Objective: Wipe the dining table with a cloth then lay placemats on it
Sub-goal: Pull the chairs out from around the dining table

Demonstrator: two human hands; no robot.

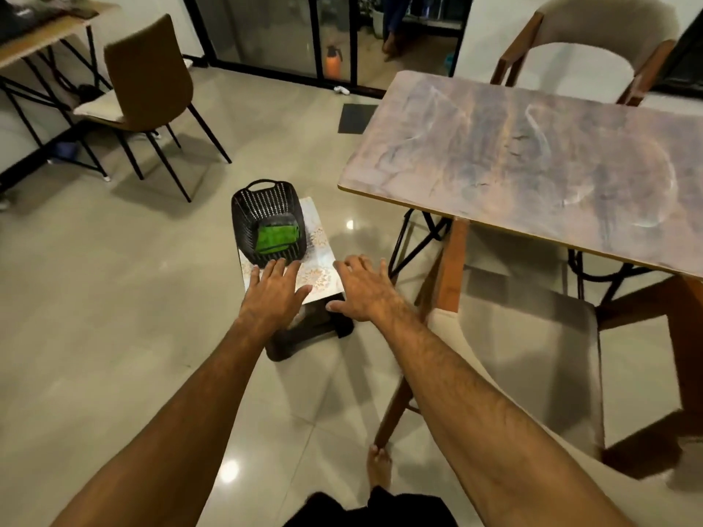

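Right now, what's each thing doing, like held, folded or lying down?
green cloth, folded, lying inside the basket.
basket, upright on the placemats.
placemats, flat on the low stool.
dining table, no placemats on it yet.
left hand, open above the placemats, holding nothing.
right hand, open beside the placemats, holding nothing.

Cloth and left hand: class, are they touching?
Apart. The head view shows the cloth lying inside the basket, with basket wall visible between it and the fingertips of the left hand.
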